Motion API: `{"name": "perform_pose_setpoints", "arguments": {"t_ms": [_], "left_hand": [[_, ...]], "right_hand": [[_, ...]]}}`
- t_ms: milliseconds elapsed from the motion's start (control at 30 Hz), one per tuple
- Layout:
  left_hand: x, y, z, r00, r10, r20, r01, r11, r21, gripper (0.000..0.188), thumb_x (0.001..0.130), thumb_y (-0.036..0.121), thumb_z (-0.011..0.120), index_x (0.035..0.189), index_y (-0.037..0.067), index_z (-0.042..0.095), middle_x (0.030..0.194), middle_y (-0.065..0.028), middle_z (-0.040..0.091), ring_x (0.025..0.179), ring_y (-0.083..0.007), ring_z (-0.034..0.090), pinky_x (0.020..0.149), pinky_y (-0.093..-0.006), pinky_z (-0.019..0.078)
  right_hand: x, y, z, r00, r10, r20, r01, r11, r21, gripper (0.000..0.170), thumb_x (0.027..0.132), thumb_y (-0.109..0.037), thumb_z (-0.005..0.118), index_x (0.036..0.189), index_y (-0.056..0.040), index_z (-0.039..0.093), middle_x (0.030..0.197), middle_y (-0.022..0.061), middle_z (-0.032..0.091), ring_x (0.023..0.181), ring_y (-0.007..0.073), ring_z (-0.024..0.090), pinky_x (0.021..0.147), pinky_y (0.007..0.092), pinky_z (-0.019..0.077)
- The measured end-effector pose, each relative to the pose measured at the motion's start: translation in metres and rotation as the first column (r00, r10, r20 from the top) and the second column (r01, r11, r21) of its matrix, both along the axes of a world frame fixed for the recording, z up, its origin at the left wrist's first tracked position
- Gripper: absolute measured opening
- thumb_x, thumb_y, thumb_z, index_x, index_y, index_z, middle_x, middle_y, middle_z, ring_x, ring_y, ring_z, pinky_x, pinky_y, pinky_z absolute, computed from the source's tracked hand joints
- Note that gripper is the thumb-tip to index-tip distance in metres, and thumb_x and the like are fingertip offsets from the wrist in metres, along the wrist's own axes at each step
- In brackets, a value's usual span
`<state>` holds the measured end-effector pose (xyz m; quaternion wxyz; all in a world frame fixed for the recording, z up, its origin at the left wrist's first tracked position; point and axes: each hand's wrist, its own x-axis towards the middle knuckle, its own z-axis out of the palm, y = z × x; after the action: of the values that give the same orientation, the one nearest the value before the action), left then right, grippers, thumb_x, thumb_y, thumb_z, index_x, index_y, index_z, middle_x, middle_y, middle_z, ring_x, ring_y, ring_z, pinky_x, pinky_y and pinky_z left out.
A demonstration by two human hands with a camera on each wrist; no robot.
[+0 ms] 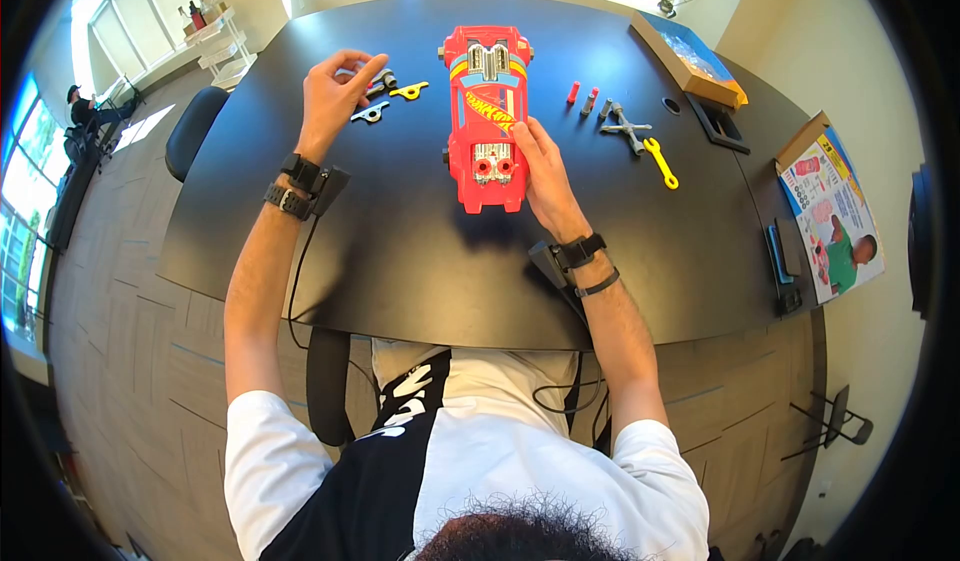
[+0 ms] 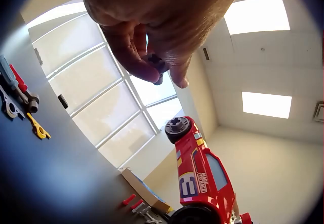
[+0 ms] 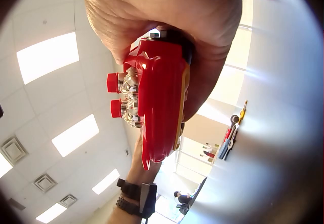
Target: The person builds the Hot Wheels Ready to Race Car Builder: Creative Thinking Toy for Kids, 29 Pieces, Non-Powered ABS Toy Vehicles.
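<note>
A red toy car (image 1: 488,111) with yellow lettering and silver engine parts is held above the table by my right hand (image 1: 548,176), which grips its near right side. In the right wrist view the thumb and fingers wrap the end of the car (image 3: 164,92). My left hand (image 1: 335,99) is raised to the left of the car. Between its thumb and fingers it pinches a small dark grey piece (image 2: 158,62), partly hidden by the fingers. Beyond that hand lie a yellow toy piece (image 1: 409,91) and a light grey toy piece (image 1: 371,113).
Right of the car lie small red-tipped pieces (image 1: 573,92), a grey cross-shaped wrench (image 1: 625,129) and a yellow wrench (image 1: 661,164). An open cardboard box (image 1: 652,41) and a printed box panel (image 1: 845,216) stand at the table's right. Blue-handled (image 2: 9,74) and red-handled tools (image 2: 19,79) lie at left.
</note>
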<state>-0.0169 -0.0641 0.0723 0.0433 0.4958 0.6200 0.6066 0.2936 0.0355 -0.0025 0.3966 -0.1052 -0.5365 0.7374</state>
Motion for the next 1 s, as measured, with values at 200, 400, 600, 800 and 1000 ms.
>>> {"name": "perform_pose_setpoints", "arguments": {"t_ms": [200,400,600,800,1000], "left_hand": [[0.032,0.000,0.030,0.990,-0.134,-0.030,0.136,0.986,0.094,0.027,0.093,0.017,0.090,0.106,-0.002,0.077,0.090,-0.0020,0.074,0.075,-0.0049,0.066,0.066,-0.0197,0.0549],[-0.007,0.005,0.015,0.997,-0.039,-0.069,0.042,0.998,0.043,0.028,0.093,0.016,0.089,0.112,-0.002,0.079,0.108,-0.0099,0.081,0.095,-0.0132,0.077,0.086,-0.0259,0.0593],[-0.086,-0.002,-0.054,0.947,0.238,-0.217,-0.290,0.922,-0.257,0.030,0.086,0.029,0.093,0.107,0.008,0.086,0.102,-0.0140,0.084,0.093,-0.0193,0.080,0.087,-0.0320,0.0611],[-0.131,-0.015,-0.109,0.901,0.292,-0.320,-0.417,0.787,-0.455,0.031,0.079,0.024,0.095,0.105,0.010,0.087,0.101,-0.0109,0.083,0.093,-0.0248,0.078,0.088,-0.0370,0.0609],[-0.140,-0.017,-0.121,0.882,0.276,-0.383,-0.449,0.743,-0.497,0.039,0.081,0.028,0.093,0.112,0.008,0.084,0.106,-0.0113,0.082,0.097,-0.0251,0.078,0.090,-0.0381,0.0604]], "right_hand": [[0.001,-0.002,0.001,1.000,0.005,-0.002,-0.005,1.000,-0.002,0.043,0.114,-0.037,0.061,0.139,-0.0022,0.059,0.128,0.0038,0.068,0.114,0.0068,0.066,0.099,0.0292,0.0577],[0.002,-0.002,0.000,1.000,-0.004,-0.006,0.004,1.000,0.010,0.043,0.114,-0.037,0.061,0.140,-0.0030,0.059,0.128,0.0034,0.068,0.114,0.0066,0.066,0.099,0.0286,0.0570],[0.003,-0.002,0.001,1.000,-0.004,-0.019,0.005,1.000,0.012,0.043,0.114,-0.037,0.062,0.140,-0.0027,0.059,0.128,0.0036,0.068,0.115,0.0068,0.065,0.101,0.0288,0.0559],[0.002,-0.002,0.002,1.000,-0.002,-0.013,0.002,1.000,0.013,0.043,0.114,-0.037,0.062,0.140,-0.0021,0.059,0.128,0.0032,0.068,0.114,0.0068,0.065,0.100,0.0288,0.0559],[0.002,-0.001,0.001,1.000,0.001,-0.004,-0.001,1.000,0.007,0.042,0.115,-0.037,0.060,0.138,-0.0021,0.059,0.127,0.0027,0.068,0.113,0.0062,0.065,0.098,0.0284,0.0569]]}}
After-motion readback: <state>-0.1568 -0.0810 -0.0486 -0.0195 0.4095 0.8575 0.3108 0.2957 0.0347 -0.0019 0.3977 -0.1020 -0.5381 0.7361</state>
